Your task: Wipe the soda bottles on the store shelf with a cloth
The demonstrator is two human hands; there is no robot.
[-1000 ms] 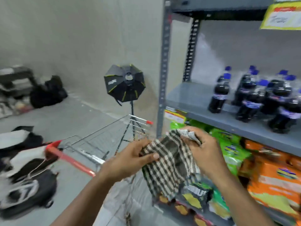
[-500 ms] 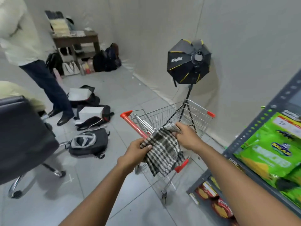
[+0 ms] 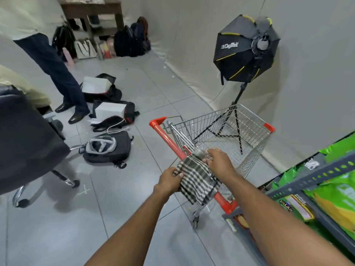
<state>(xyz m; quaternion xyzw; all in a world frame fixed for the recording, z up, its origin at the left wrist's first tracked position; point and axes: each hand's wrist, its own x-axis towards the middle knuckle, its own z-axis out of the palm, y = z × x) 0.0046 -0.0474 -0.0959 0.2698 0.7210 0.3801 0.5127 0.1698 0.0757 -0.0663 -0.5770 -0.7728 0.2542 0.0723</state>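
The checked cloth (image 3: 196, 182) lies draped over the red handle (image 3: 169, 140) of a wire shopping cart (image 3: 230, 131), hanging down on the near side. The left hand (image 3: 170, 181) pinches the cloth's near left edge, thumb on top and fingers curled under. The right hand (image 3: 219, 163) presses down on the cloth's far end, where it meets the cart's basket rim; its fingers are bent over the fabric, though whether they clasp it or merely hold it flat cannot be told.

No soda bottles appear in view. Only the corner of a grey shelf unit (image 3: 315, 174) shows at the lower right, stocked with green snack bags (image 3: 338, 196). The condition of the bottles therefore cannot be verified.

Assessment: with the cloth being laid on the cart and not applied to any bottle, either the wiping is complete and the cloth is being put away, or work is paused. The pictures do not settle which.

Beyond the cart stand a black softbox light (image 3: 247, 48) on a tripod, backpacks (image 3: 107, 146) on the tiled floor, and another person's legs (image 3: 57, 73).
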